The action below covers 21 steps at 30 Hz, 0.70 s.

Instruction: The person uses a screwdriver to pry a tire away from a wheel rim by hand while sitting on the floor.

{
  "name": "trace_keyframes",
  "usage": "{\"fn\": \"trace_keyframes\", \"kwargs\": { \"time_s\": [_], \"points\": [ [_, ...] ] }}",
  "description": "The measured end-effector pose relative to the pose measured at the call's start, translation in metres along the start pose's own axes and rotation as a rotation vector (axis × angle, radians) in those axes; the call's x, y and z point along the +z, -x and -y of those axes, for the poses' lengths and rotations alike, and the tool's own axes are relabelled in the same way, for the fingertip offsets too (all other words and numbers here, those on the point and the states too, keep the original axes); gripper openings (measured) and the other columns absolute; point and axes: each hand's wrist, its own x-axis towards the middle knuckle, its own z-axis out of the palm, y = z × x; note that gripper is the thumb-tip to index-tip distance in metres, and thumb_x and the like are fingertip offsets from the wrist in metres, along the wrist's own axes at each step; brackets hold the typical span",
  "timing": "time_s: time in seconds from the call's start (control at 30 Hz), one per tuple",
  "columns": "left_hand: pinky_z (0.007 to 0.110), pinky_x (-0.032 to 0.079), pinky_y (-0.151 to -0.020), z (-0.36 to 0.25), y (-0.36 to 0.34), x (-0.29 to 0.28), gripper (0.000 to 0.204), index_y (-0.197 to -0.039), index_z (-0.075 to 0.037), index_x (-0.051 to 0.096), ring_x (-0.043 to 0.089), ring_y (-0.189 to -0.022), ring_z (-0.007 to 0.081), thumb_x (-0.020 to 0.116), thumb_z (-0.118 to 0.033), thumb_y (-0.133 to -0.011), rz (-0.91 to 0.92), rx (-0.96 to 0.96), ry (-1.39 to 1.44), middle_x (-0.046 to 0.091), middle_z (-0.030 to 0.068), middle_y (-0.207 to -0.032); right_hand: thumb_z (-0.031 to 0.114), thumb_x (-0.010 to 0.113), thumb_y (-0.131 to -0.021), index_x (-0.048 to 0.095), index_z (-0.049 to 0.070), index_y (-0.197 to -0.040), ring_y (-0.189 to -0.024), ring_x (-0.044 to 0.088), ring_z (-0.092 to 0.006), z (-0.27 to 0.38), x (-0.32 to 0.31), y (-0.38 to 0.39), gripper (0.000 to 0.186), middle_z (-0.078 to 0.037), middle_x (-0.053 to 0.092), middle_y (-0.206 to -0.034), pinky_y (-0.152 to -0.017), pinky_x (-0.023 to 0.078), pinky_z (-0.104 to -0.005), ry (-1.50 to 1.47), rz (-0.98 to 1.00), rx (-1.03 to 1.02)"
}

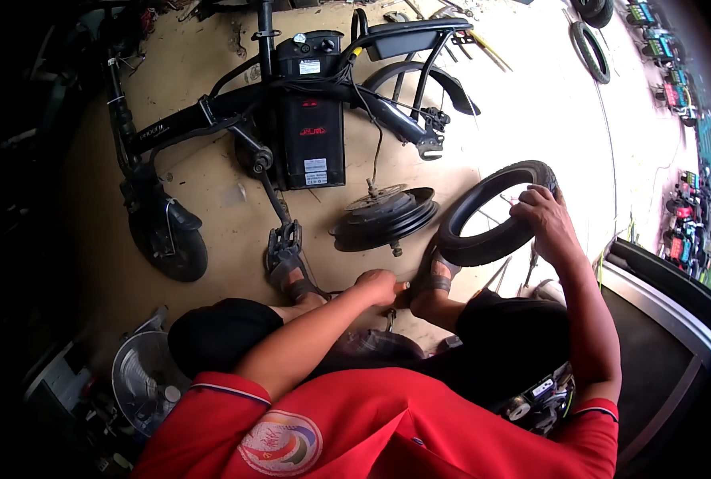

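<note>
My right hand (541,214) grips the upper right part of a black tyre (483,254), its fingers curled over the rim into the opening. The tyre is tilted beside my right foot and has no wheel in it. My left hand (378,287) is a closed fist between my feet. A small orange-brown end pokes out beside its fingers; the rest of that object is hidden. Just ahead lies a black hub-motor wheel (383,219) without a tyre, on its side, its axle stub pointing toward me. A cable runs from it to the electric bike (236,104).
The bike carries a black battery case (312,144) and a front wheel (172,243) at left. A pedal (284,239) is close to my left foot. A clear fan-like round guard (144,379) stands at lower left. Spare tyres (591,52) and tools lie at far right.
</note>
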Motion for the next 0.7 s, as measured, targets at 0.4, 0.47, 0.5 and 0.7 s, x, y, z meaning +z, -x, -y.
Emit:
{"fn": "trace_keyframes", "kwargs": {
  "time_s": [0.4,0.47,0.5,0.7],
  "points": [
    [0.045,0.06,-0.093,0.013,-0.012,0.028,0.032,-0.115,-0.003,0.079,0.075,-0.112,0.0369,0.069,-0.008,-0.085,-0.249,-0.1,-0.267,0.077,0.0205,-0.118,0.008,0.062,-0.098,0.072,0.017,-0.129,-0.153,0.041,-0.0378,0.036,0.039,0.028,0.034,-0.016,0.05,-0.155,-0.111,0.048,-0.0609,0.426,-0.037,-0.16],
    [0.045,0.059,-0.096,-0.001,0.008,0.022,0.03,-0.118,-0.005,0.079,0.073,-0.118,0.0357,0.067,-0.01,-0.091,-0.182,-0.157,-0.261,0.076,0.0179,-0.125,0.011,0.062,-0.099,0.07,0.017,-0.133,-0.14,0.055,-0.0432,0.04,0.05,0.033,0.036,-0.021,0.048,-0.158,-0.094,0.06,-0.054,0.526,-0.062,-0.054],
    [0.045,0.059,-0.096,0.002,0.015,0.029,0.03,-0.118,-0.005,0.079,0.073,-0.118,0.0357,0.067,-0.01,-0.091,-0.181,-0.164,-0.264,0.076,0.0179,-0.125,0.011,0.06,-0.099,0.069,0.018,-0.134,-0.132,0.062,-0.0441,0.044,0.048,0.032,0.037,-0.022,0.047,-0.16,-0.088,0.064,-0.0502,0.585,-0.051,0.002],
    [0.045,0.059,-0.097,0.014,0.01,0.018,0.031,-0.12,-0.006,0.079,0.072,-0.12,0.0335,0.07,-0.011,-0.091,-0.347,-0.168,-0.257,0.075,0.0172,-0.129,0.015,0.058,-0.104,0.063,0.013,-0.144,-0.116,0.068,-0.0593,0.047,0.052,0.031,0.041,-0.028,0.038,-0.167,-0.09,0.065,-0.0482,0.544,0.095,0.058]
  ]
}}
